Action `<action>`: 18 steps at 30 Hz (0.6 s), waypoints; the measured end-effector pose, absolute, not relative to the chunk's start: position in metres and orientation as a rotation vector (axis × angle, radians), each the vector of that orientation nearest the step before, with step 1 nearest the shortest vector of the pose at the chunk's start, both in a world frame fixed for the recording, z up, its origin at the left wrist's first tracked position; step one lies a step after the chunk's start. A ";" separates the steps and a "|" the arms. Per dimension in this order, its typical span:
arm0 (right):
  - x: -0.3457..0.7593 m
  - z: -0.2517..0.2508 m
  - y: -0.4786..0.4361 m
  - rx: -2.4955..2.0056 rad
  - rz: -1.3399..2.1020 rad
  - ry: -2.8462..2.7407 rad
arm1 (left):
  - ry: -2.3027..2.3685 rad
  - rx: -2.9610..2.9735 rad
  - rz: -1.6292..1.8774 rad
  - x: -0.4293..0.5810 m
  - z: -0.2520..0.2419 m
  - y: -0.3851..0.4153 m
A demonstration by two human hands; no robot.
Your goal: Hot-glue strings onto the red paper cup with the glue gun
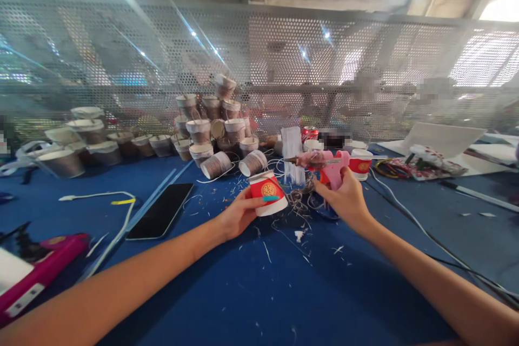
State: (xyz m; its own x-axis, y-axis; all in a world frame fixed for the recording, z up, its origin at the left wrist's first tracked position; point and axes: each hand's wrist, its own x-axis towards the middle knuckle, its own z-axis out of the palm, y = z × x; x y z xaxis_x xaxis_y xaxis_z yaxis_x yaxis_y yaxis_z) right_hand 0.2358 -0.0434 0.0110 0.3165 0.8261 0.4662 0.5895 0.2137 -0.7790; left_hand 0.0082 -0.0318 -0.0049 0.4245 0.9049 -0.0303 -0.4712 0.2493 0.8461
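Over the blue table my left hand (240,212) is closed round a tilted red and white paper cup (259,186) with a gold emblem; the thumb lies across its side. My right hand (347,194) grips the handle of a pink hot glue gun (324,162), whose nozzle points left, above and to the right of the cup. Nozzle and cup are apart. Behind the gun, a bundle of clear glue sticks (292,154) stands upright. Beneath the gun lies a tangle of thin glue strings (300,197). Another red and white cup (360,165) stands just beyond my right hand.
Stacked brown cups with white rims (200,132) stand at the back, with more cups (91,132) to the left. A black phone (162,211) lies left of my hand, near a magenta device (48,265). Cables (405,208) run along the right. A red can (310,134) stands behind.
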 end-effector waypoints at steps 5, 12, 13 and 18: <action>0.223 0.012 -0.058 -1.386 0.150 -1.439 | 0.559 0.916 1.008 0.009 -0.006 -0.031; 0.218 0.010 -0.060 -1.401 -0.036 -1.494 | 0.522 0.995 0.955 0.009 -0.005 -0.033; 0.218 0.010 -0.061 -1.393 -0.057 -1.497 | 0.511 1.005 0.952 0.009 -0.005 -0.033; 0.215 0.011 -0.061 -1.349 -0.072 -1.528 | 0.510 1.032 0.945 0.008 -0.005 -0.033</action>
